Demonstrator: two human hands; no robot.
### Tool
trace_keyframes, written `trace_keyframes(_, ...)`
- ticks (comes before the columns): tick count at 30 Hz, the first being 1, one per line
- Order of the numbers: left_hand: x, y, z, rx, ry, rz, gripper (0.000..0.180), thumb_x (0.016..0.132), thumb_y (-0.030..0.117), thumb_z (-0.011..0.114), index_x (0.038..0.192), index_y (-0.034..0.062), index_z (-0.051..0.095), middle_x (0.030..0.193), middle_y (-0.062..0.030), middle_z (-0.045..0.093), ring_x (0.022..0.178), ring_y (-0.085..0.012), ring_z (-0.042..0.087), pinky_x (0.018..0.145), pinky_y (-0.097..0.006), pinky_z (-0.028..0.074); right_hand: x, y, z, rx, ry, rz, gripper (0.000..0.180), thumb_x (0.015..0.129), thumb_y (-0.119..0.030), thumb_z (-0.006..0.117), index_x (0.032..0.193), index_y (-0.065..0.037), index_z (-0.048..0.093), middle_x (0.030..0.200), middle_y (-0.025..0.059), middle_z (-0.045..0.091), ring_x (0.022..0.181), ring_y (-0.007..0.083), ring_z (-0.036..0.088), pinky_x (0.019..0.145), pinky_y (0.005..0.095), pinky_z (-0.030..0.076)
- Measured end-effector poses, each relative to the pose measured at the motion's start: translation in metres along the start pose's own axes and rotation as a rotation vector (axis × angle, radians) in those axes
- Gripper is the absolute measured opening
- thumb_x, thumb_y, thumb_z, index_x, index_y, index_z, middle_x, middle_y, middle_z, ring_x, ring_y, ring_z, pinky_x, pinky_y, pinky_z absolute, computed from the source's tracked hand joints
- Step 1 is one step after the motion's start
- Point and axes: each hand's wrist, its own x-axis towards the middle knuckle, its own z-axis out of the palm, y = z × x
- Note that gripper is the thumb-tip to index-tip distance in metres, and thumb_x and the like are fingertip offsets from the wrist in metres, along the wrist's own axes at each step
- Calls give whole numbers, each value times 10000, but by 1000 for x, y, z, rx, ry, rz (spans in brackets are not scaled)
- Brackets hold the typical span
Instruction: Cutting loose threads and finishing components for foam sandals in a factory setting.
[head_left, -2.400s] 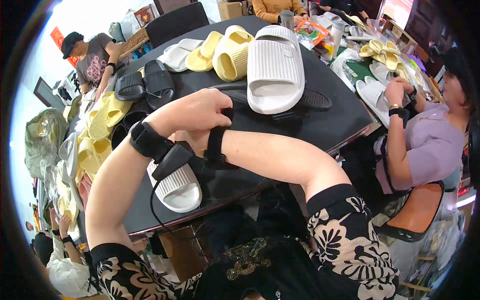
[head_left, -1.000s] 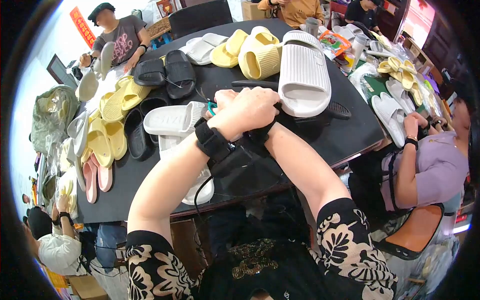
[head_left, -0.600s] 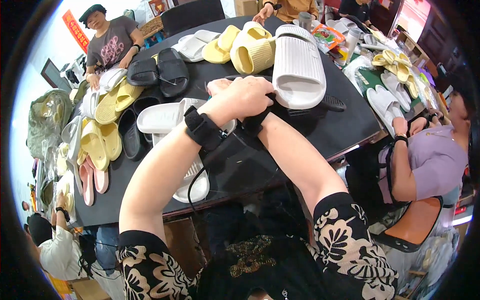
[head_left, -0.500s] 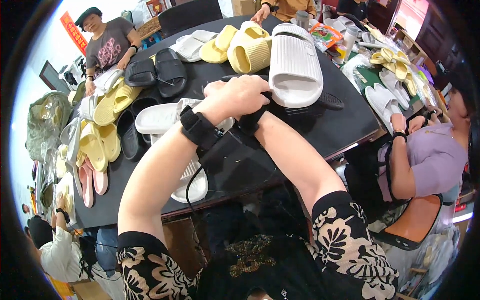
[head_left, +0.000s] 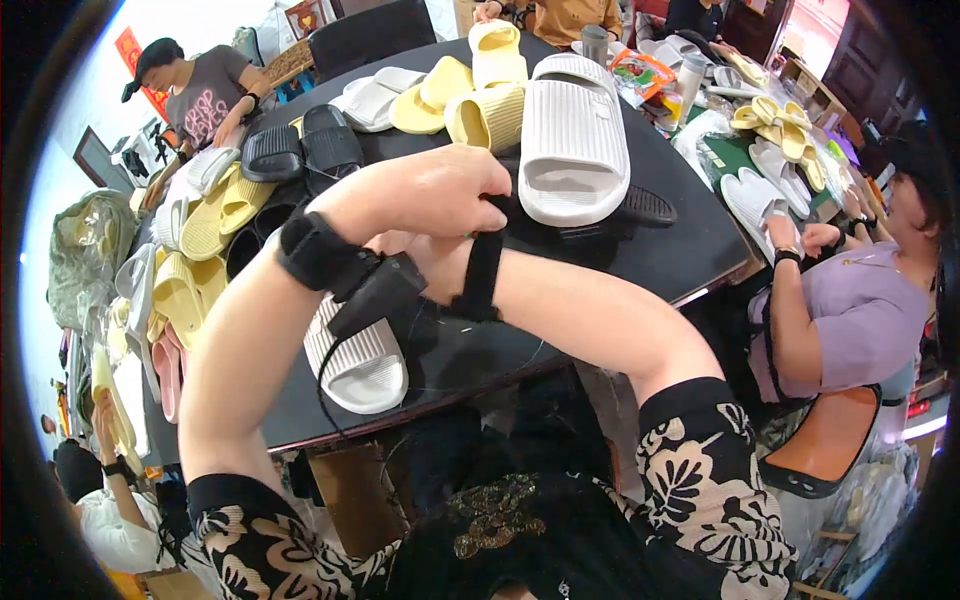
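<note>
My left hand (head_left: 432,190) pinches one end of a black wrist strap (head_left: 482,278) at my right wrist. The strap runs from my fingers across the wrist and down. Beneath, my right hand (head_left: 435,262) is partly covered by my left hand and wrist, and its fingers are hidden. A black band with a dark box (head_left: 375,295) and a cable sits on my left wrist. Just right of my hands stands a large white ribbed slide sandal (head_left: 575,165). Another white slide (head_left: 362,368) lies below my left wrist, near the table's edge.
Yellow slides (head_left: 486,118) and black slides (head_left: 332,140) crowd the far side of the dark table (head_left: 690,240). Pink slides (head_left: 166,375) lie at left. Co-workers stand or sit around, one in a lilac top (head_left: 840,300) at right. An orange-seated chair (head_left: 825,440) stands nearby.
Both hands have shifted left and a little nearer to me. My left hand has drawn the strap end up off the right wrist. The co-worker at far left has bent the head down.
</note>
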Motion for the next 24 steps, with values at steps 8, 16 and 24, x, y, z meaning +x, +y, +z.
trace_keyframes(8,-49,25,-18,-647,-251,-145,134,820,131,575,831,-3,587,669,0,586,654,-65,566,597,-226,460,0,-47,48,-1171,150,-448,201,773,-38,521,967,-36,572,940,75,593,959,210,556,860,294,457)
trace_keyframes(16,-74,22,-8,-1209,-99,-260,123,858,136,572,900,22,592,780,-2,608,734,-64,587,637,-217,478,4,-98,-25,-263,-298,-658,141,614,-154,631,660,-22,624,606,117,590,611,286,616,565,399,471)
trace_keyframes(24,-73,-5,63,-1898,261,-94,195,890,151,544,973,-17,597,873,-71,633,754,-149,629,717,-285,526,45,-105,-89,499,-915,-748,333,788,-257,628,565,-40,510,590,86,556,464,203,519,376,306,373)
